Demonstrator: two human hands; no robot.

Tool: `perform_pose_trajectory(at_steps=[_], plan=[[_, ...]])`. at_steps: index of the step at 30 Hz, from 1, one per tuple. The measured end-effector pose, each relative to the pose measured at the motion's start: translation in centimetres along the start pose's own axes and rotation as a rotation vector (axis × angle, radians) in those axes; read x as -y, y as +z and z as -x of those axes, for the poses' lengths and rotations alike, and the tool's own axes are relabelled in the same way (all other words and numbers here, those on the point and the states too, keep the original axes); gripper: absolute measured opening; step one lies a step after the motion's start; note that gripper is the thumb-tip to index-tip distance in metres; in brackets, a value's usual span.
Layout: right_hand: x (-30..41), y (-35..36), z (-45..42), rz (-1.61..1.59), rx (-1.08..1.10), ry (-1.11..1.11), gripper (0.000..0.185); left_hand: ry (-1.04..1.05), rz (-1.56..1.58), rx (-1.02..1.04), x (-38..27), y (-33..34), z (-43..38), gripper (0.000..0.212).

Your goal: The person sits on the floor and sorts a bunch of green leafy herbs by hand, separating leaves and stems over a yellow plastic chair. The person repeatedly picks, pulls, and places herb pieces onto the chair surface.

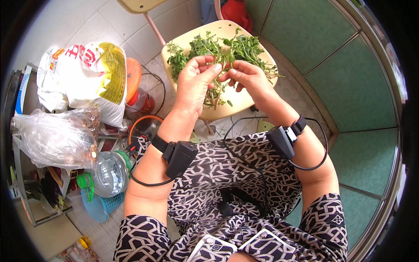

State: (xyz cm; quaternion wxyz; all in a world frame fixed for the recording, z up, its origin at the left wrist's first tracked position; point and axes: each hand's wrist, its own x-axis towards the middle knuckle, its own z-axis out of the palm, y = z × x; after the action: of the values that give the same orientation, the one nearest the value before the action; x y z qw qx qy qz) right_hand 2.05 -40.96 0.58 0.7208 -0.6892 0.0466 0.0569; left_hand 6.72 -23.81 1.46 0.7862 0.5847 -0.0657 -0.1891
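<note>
My left hand [198,78] pinches the stems of a leafy green sprig [224,59] between thumb and fingers. From the other side, my right hand [247,77] has its thumb and fingertips closed at the same sprig; the exact contact is partly hidden. Both hands are over the cream seat of a chair [244,101]. Loose leafy greens [204,46] lie on the seat behind my left hand, and another bunch [250,47] is behind my right. Stems and leaf bits [214,98] sit near the seat's front edge, below my hands.
At left, a rack [24,196] stands by a large white-and-yellow sack [95,75], a clear plastic bag [55,137] and a big water bottle [109,173]. A blue basket [104,206] is below. Green tiles [363,88] border the right. Cables [325,144] hang from both wrist devices.
</note>
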Motion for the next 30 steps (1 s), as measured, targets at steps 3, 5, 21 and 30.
perform_pose_trajectory(at_steps=[3, 5, 21, 30], plan=[[-0.05, -0.05, 0.02, -0.029, -0.020, 0.003, 0.023, -0.003, -0.010, -0.016, 0.01, -0.05, 0.09, 0.030], [-0.10, -0.02, 0.04, -0.043, -0.025, 0.003, 0.023, -0.014, -0.014, -0.014, -0.07, -0.04, 0.11, 0.031], [0.11, 0.10, 0.24, -0.011, -0.020, -0.029, 0.024, -0.100, -0.061, 0.049, 0.10, -0.12, 0.15, 0.031], [-0.03, 0.00, 0.15, -0.028, -0.022, -0.019, 0.022, -0.160, -0.016, 0.045, -0.49, 0.17, 0.33, 0.025]])
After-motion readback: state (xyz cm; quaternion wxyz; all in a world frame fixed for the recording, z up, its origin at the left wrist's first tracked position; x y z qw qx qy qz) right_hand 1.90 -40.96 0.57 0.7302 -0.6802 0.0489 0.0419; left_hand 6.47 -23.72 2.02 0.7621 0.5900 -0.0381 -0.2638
